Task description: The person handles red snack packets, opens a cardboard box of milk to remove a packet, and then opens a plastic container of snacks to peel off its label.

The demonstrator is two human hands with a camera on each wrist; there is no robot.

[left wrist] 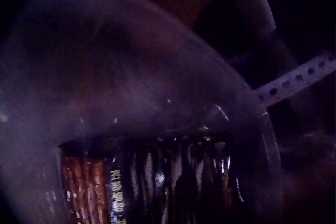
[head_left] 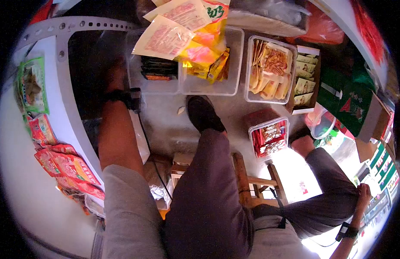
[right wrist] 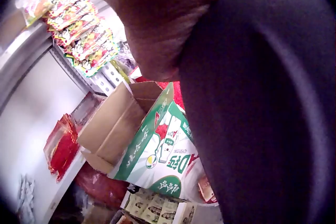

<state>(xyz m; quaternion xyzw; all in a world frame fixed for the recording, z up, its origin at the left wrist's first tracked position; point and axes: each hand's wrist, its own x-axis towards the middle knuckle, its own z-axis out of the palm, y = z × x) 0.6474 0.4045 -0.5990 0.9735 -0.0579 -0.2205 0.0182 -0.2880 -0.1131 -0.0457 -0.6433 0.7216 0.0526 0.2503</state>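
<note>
My left hand (head_left: 116,75) is in deep shadow beside the left end of a clear plastic container (head_left: 159,90); how its fingers lie is hidden by the dark. Inside that container is a row of dark packets (head_left: 159,69), seen close up in the left wrist view with reddish-brown strips (left wrist: 86,190) beside them. My right hand (head_left: 364,196) rests on the bent right knee, near a green and white carton (right wrist: 163,153) with open flaps. In the right wrist view the hand (right wrist: 168,19) lies against the dark trouser leg (right wrist: 257,103).
Printed packets (head_left: 165,36) hang over a tub of yellow sachets (head_left: 217,69). Further right are a tub of brown snacks (head_left: 275,60), a box of pale packets (head_left: 304,82) and a tub of red packets (head_left: 270,138). A wooden stool (head_left: 241,177) stands between the legs. Red snack bags (head_left: 66,164) line the left shelf.
</note>
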